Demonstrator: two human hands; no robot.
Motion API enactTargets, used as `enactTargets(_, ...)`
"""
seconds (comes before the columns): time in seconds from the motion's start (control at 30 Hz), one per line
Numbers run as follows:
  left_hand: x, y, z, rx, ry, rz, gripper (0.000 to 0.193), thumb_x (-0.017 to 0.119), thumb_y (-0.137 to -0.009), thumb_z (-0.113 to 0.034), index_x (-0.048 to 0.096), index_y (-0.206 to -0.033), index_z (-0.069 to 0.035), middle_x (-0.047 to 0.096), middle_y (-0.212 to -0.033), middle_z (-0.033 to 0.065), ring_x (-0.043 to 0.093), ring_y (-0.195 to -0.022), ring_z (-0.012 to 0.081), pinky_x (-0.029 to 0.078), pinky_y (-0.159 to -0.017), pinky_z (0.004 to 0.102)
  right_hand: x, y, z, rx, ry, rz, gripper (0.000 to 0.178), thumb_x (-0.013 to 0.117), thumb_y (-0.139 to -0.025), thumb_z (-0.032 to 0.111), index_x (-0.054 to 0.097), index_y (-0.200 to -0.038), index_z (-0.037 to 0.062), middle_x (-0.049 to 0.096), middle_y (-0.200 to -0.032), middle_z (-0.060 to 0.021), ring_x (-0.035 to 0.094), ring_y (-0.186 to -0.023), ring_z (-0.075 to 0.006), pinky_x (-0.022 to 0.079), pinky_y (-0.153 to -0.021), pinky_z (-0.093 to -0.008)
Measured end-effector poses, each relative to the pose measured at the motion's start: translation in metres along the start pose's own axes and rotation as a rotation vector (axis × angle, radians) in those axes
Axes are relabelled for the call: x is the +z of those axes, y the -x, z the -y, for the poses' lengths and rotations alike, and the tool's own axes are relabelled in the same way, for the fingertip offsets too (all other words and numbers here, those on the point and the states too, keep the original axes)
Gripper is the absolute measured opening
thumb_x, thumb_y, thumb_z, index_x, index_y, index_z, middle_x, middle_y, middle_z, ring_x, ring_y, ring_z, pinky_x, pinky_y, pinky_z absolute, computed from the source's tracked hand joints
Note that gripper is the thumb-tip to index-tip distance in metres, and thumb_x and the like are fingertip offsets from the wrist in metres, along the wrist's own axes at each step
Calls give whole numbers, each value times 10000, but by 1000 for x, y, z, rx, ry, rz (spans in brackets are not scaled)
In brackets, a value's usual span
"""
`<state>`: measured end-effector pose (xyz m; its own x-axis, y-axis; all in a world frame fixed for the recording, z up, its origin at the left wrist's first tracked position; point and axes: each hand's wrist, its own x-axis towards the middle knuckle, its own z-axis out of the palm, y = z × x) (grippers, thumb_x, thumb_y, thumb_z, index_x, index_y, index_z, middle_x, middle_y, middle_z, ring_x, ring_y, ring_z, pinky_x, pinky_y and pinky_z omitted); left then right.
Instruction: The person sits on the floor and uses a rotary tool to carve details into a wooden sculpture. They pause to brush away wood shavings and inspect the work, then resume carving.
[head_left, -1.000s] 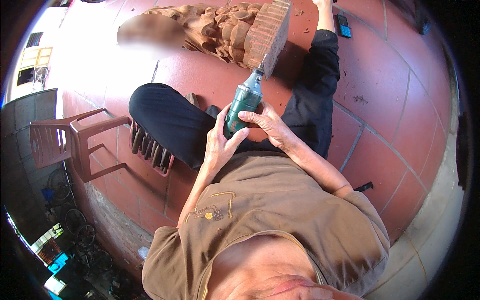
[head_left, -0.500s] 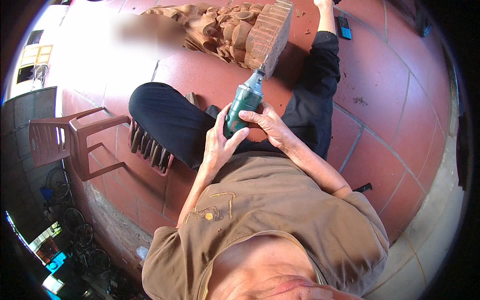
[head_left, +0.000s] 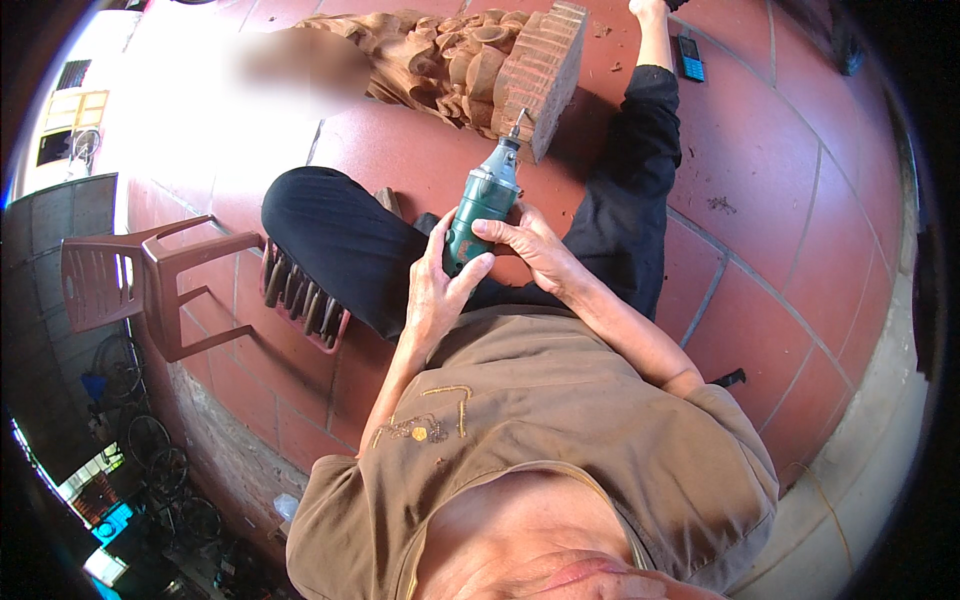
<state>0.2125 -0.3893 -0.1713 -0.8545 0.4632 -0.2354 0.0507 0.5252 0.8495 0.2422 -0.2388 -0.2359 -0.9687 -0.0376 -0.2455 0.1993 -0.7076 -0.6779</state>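
Between both my hands is a green and grey rotary die grinder (head_left: 482, 205), tilted with its thin bit pointing away from me. My left hand (head_left: 436, 285) wraps the lower left side of its body. From the right, my right hand (head_left: 532, 248) grips it with the thumb laid across the green casing. A carved brown wooden sculpture (head_left: 455, 65) lies on its side on the floor beyond. The bit's tip overlaps the sculpture's flat striped base (head_left: 545, 75) in the view; whether they touch, I cannot tell.
A tray of several carving tools (head_left: 303, 305) rests by my left knee, beside a brown plastic chair (head_left: 160, 270). A small wooden block (head_left: 388, 200) is near that knee. On the red tiled floor (head_left: 760, 220) lie a phone (head_left: 690, 58) at the far right and a black object (head_left: 730, 378).
The grinder and both hands have shifted very slightly to the left. My grip looks the same, and the sculpture stays where it was.
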Motion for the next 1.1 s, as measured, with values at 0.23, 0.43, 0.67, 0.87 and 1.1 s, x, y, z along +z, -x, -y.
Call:
enactTargets(0.23,1,-1,1,-1,-8,-36,638,687,-814,-299,451,-1319,10,628,-1083,173,610,-987,199,478,-870,328,-1,-5,-3,23,-17,13,436,738,-816,226,536,-1147,26,611,-1040,-59,614,-920,-148,522,-788,-309)
enactTargets(0.43,1,-1,-1,-19,-2,-40,638,690,-814,-299,451,-1322,4,628,-1076,167,606,-977,194,476,-864,322,0,-7,-1,33,-5,-2,463,746,-807,239,527,-1159,32,602,-1044,-59,608,-925,-152,520,-796,-313)
enactTargets(0.67,-4,-2,0,8,-22,9,641,691,-808,-290,449,-1329,-5,622,-1102,173,603,-1005,210,470,-882,337,3,0,1,22,-4,-48,478,748,-806,245,517,-1168,32,597,-1054,-67,607,-941,-163,514,-826,-326)
enactTargets(0.87,1,-1,4,110,-75,-29,660,700,-797,-280,430,-1340,-21,652,-973,192,659,-865,233,509,-782,333,-1,3,0,23,11,-43,478,744,-810,238,513,-1173,29,602,-1060,-73,613,-950,-170,515,-835,-330)
enactTargets(1.1,0,0,-4,-8,-17,-37,637,689,-808,-303,458,-1314,8,621,-1090,166,602,-990,203,471,-871,330,3,-3,4,46,0,-5,466,745,-807,238,526,-1163,32,610,-1038,-71,615,-934,-162,519,-808,-331)
